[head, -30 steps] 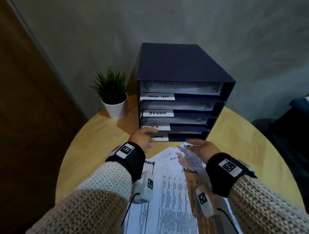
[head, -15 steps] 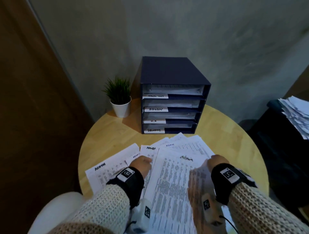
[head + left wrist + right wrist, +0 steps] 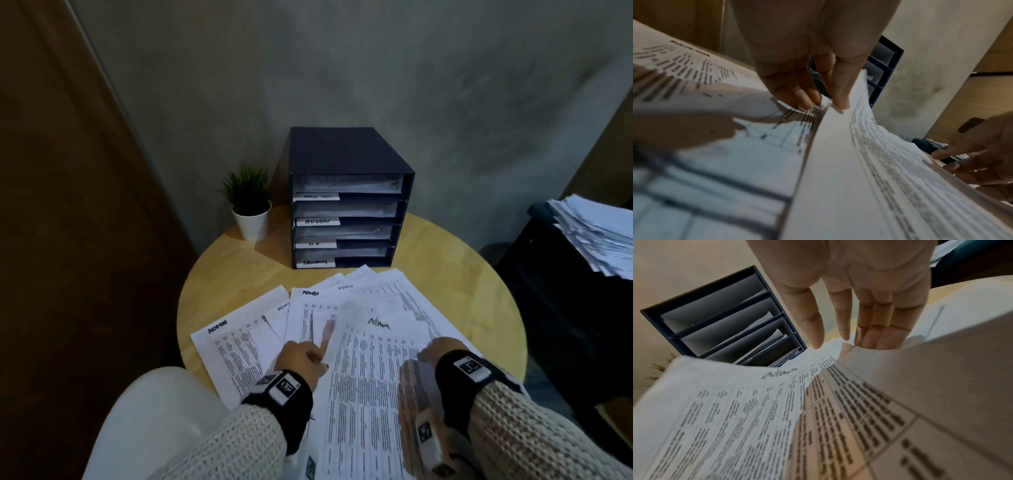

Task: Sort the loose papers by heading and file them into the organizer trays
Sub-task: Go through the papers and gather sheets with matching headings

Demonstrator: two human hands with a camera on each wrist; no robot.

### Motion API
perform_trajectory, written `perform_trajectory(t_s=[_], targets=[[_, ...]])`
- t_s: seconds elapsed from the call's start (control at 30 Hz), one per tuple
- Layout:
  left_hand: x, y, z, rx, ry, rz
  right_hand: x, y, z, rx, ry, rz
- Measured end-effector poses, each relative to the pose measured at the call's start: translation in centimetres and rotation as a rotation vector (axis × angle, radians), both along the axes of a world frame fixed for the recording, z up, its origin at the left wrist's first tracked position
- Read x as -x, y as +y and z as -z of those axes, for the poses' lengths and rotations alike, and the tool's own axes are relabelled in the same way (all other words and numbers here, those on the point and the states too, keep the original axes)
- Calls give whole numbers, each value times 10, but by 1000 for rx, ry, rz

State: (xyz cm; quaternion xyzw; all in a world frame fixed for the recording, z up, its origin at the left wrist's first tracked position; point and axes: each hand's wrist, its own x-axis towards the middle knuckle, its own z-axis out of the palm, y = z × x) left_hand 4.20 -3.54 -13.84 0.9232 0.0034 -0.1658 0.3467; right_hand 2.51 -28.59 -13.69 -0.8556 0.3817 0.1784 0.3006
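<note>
A dark blue organizer [image 3: 349, 154] with several labelled trays stands at the back of the round wooden table [image 3: 462, 260]; every tray holds paper, and one label reads ADMIN. Loose printed sheets [image 3: 239, 346] lie fanned out in front of it. The top sheet [image 3: 376, 346], headed "Admin", is raised off the pile. My left hand [image 3: 318, 346] pinches its left edge, shown close up in the left wrist view [image 3: 826, 104]. My right hand [image 3: 428, 349] holds its right edge, fingers above and thumb below [image 3: 859, 344]. The organizer [image 3: 715, 321] shows behind the sheet [image 3: 735, 402].
A small potted plant [image 3: 250, 205] stands left of the organizer. At the right, a thick stack of papers [image 3: 596, 233] lies on dark furniture beside the table. A white seat [image 3: 147, 421] is at my lower left. A grey wall is close behind.
Both hands drew back from the organizer's bottom tray towards me and took hold of the top "Admin" sheet, which now lifts off the pile. My head pulled back too.
</note>
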Motion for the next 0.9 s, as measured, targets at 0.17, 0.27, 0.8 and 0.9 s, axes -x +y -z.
perform_trajectory(t_s=[0.17,0.27,0.8,0.9], targets=[[7,-5,-6,49,-149,82,1,-3,-2,12,44,-37],[12,-12,1,264,-14,165,0,-9,2,55,24,7],[-18,0,8,186,113,-90,-3,-9,16,-97,-147,-29],[-26,10,10,101,53,-202,-6,-9,17,8,-77,-65]])
